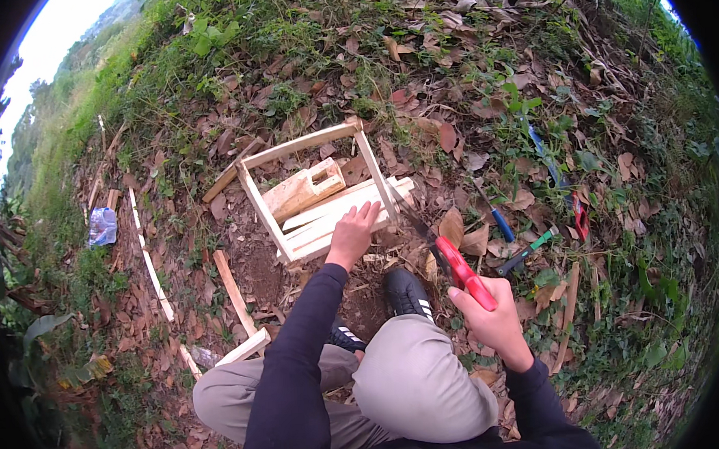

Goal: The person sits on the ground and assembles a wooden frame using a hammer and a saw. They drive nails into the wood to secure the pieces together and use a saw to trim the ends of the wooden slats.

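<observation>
Black sleeves, khaki trousers, black shoes

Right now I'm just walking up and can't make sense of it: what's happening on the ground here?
A person crouches on leaf-covered ground over a pale wooden frame. The left hand presses on the slats lying across it. The right hand grips a red-handled handsaw, its blade reaching toward the slat ends. A notched wood block lies inside the frame; a few hand tools lie to the right.
</observation>
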Available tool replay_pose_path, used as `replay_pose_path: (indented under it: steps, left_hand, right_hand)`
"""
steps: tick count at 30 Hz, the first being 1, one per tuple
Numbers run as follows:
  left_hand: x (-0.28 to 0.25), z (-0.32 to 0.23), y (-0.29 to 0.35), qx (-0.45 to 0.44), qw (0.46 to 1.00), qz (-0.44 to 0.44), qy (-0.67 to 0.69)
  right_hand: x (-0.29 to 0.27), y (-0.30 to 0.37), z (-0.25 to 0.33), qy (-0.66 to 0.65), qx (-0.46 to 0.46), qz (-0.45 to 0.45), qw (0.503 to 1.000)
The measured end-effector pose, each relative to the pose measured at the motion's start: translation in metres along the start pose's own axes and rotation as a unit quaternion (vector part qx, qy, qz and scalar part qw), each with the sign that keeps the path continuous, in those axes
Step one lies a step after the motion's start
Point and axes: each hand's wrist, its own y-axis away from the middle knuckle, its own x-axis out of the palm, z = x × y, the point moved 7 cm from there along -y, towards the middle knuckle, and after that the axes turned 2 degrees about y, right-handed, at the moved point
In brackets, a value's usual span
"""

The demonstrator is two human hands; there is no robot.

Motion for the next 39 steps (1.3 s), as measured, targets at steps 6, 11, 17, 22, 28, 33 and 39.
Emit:
replay_pose_path:
  steps: [6, 11, 17, 22, 28, 33, 39]
  left_hand:
    - [0.052, -0.028, 0.046, -0.044, 0.995, -0.087, -0.02]
    - [0.051, -0.026, 0.025, -0.062, 0.994, -0.084, 0.013]
    - [0.044, -0.015, 0.021, -0.07, 0.996, -0.056, -0.016]
    - [0.048, -0.024, 0.0, -0.064, 0.996, -0.056, -0.007]
    - [0.052, -0.023, 0.018, -0.065, 0.995, -0.076, -0.013]
    - [0.048, -0.018, 0.013, -0.073, 0.996, -0.047, 0.0]
    - [0.051, -0.022, 0.022, -0.05, 0.997, -0.053, -0.012]
  right_hand:
    - [0.003, -0.027, -0.043, 0.082, -0.049, -0.002, 0.995]
    - [0.018, -0.045, -0.076, 0.062, -0.082, -0.04, 0.994]
    - [0.028, -0.025, -0.042, 0.042, -0.054, -0.014, 0.998]
    - [0.013, -0.053, -0.044, 0.052, -0.057, -0.034, 0.996]
    - [0.008, -0.035, -0.055, 0.051, -0.039, -0.026, 0.998]
    - [0.004, -0.038, -0.055, 0.052, -0.051, -0.032, 0.997]
    - [0.02, -0.052, -0.06, 0.059, -0.085, -0.043, 0.994]
